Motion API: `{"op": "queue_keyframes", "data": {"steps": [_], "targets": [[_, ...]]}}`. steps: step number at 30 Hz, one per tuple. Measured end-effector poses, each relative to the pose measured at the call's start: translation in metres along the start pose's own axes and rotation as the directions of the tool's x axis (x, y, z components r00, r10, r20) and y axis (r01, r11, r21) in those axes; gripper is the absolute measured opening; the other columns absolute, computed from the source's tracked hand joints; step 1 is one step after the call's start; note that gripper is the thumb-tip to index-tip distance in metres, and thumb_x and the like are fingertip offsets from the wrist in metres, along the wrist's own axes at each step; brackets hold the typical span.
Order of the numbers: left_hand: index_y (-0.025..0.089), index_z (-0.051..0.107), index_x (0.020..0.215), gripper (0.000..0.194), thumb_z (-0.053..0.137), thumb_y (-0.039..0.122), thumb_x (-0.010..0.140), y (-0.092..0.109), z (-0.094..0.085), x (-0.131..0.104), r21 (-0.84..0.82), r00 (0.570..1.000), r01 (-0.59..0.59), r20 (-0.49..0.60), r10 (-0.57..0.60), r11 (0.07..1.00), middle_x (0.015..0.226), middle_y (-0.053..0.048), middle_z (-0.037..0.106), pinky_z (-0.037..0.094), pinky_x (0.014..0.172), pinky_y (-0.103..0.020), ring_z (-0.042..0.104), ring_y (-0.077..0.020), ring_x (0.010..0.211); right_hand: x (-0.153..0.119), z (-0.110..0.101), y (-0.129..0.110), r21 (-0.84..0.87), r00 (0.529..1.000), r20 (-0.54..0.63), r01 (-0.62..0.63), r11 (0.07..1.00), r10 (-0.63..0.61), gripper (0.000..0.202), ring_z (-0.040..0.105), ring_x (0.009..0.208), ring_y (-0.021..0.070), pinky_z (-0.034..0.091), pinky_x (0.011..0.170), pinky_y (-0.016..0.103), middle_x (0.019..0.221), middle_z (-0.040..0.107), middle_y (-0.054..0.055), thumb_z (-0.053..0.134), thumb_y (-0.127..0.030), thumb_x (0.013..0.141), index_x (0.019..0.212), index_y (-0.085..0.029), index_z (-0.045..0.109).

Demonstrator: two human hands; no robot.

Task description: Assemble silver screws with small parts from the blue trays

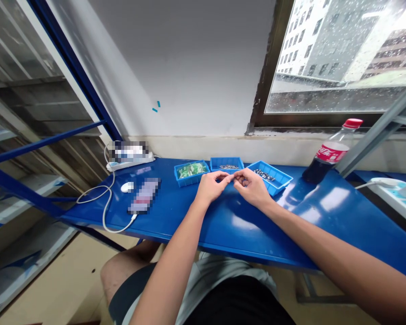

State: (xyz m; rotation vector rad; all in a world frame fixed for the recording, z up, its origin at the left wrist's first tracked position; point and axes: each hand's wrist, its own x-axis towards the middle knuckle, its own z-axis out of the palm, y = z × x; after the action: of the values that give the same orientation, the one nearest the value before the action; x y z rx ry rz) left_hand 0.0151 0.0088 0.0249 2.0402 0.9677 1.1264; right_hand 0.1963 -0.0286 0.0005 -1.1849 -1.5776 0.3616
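My left hand (214, 185) and my right hand (249, 184) meet at the fingertips above the blue table, in front of three blue bins. Both hands are closed in a pinch. Whatever lies between the fingertips is too small or too hidden to name. Just behind the left hand is the left bin (189, 181), holding green and clear pieces (191, 169). The middle bin (226, 160) contains thin metal pieces (229, 167). Beside the right hand, the right bin (280, 178) sits at an angle with small dark and silvery metal parts (264, 174) inside.
On the blue table (176, 216), a phone (144, 196) with a white cable (104, 216) and a small white object (126, 187) lie left. A power strip (131, 161) stands behind them. A cola bottle (331, 153) stands right, near a metal post (379, 131).
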Motion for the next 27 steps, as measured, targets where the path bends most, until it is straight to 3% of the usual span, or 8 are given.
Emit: {"op": "queue_keyframes", "data": {"steps": [6,11,15,22,27], "targets": [[0.022,0.084,0.099,0.028,0.066,0.044,0.096,-0.001,0.000,-0.003,0.092,0.997,-0.042,0.067,0.036,0.995,0.099,-0.004,0.083,0.059,0.085,-0.033,0.078,-0.0250,0.093,-0.001,-0.001,0.004,0.062,0.997,0.061,-0.044,0.997,0.040,0.014,0.069,0.078,0.0217,0.057,0.069,0.035,0.091,0.074,0.007,0.068,-0.028,0.086,0.098,-0.022,0.071],[0.023,0.082,0.108,0.020,0.070,0.030,0.093,-0.008,0.000,0.001,0.058,0.996,-0.048,0.082,0.043,0.997,0.105,-0.004,0.083,0.060,0.092,-0.036,0.078,-0.0253,0.100,-0.001,0.001,0.005,0.073,0.995,0.100,-0.021,0.997,0.014,0.016,0.073,0.089,0.0239,0.059,0.072,0.036,0.098,0.077,0.007,0.066,-0.028,0.086,0.101,-0.023,0.070],[0.021,0.081,0.109,0.023,0.074,0.019,0.088,-0.012,0.002,0.003,0.045,0.999,-0.044,0.033,0.043,0.998,0.103,-0.006,0.083,0.061,0.092,-0.037,0.079,-0.0250,0.097,-0.001,0.000,0.003,0.061,0.995,0.098,-0.008,0.998,0.002,0.019,0.073,0.092,0.0246,0.060,0.074,0.037,0.103,0.077,0.008,0.063,-0.027,0.088,0.105,-0.023,0.071],[0.023,0.074,0.124,0.048,0.073,0.006,0.079,-0.010,0.006,0.001,0.083,0.998,-0.034,0.056,0.030,0.996,0.101,-0.003,0.082,0.062,0.092,-0.036,0.078,-0.0222,0.089,0.000,-0.002,0.002,0.096,0.991,0.106,-0.093,0.991,0.083,0.023,0.073,0.086,0.0251,0.061,0.074,0.039,0.095,0.077,0.008,0.071,-0.044,0.091,0.101,-0.023,0.072],[0.027,0.052,0.153,0.078,0.063,-0.001,0.081,-0.013,0.009,-0.001,-0.056,0.994,-0.084,0.066,0.088,0.995,0.113,-0.003,0.080,0.063,0.099,-0.035,0.079,-0.0188,0.099,-0.001,-0.001,0.005,0.082,0.990,0.116,-0.093,0.992,0.084,0.023,0.073,0.083,0.0234,0.060,0.071,0.036,0.092,0.076,0.006,0.073,-0.039,0.089,0.105,-0.023,0.069]]}}
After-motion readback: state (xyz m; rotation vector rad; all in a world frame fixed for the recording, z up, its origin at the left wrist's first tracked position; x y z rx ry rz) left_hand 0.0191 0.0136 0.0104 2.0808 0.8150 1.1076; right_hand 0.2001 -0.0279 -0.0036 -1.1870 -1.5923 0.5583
